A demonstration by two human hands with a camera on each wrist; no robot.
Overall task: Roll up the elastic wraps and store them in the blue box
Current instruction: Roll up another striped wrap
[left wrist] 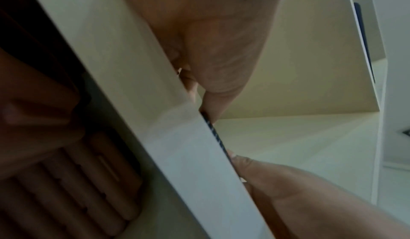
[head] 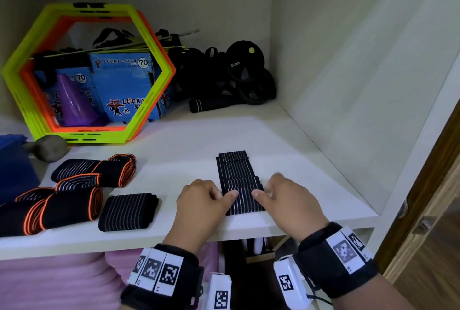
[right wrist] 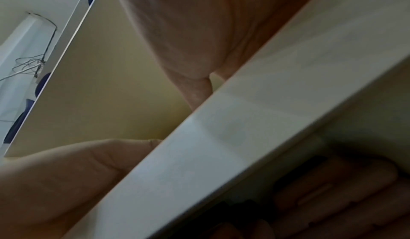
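Both hands are pinching the near, partly rolled end of a striped elastic wrap lying on the shelf: left hand and right hand fingers curled, thumbs on top. The blue box is sitting far left of the fingers.

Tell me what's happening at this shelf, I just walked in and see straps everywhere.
A person is rolling up a black striped elastic wrap on the white shelf. The left hand and right hand both pinch its near end, thumbs on top, while the rest lies flat, stretching away from them. To the left lie several more wraps, some orange-edged, some already rolled. The blue box sits at the far left edge; whether anything is inside cannot be seen.
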